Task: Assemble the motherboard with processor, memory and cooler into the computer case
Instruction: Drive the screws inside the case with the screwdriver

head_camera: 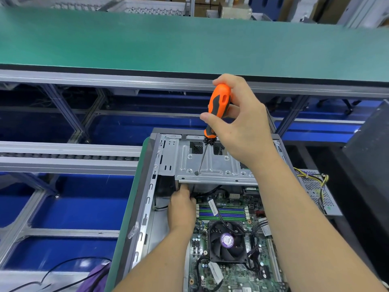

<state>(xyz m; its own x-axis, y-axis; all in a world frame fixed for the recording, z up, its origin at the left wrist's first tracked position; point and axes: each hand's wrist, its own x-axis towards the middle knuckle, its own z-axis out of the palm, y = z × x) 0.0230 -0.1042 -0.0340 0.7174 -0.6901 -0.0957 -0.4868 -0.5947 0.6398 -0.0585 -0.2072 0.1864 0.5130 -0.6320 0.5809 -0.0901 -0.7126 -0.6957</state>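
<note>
Green-matted worktop [126, 218] carrying open computer case [147, 165], motherboard [235, 270] inside with cooler [227, 242], right hand [242, 123] grip round orange screwdriver [216, 110], tip on drive bracket [214, 165], left hand [181, 207] grip curled beneath bracket edge, contents untellable.

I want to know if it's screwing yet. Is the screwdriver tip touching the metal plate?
Touching. In the head view the screwdriver tip meets a hole in the plate, with no gap.
</note>
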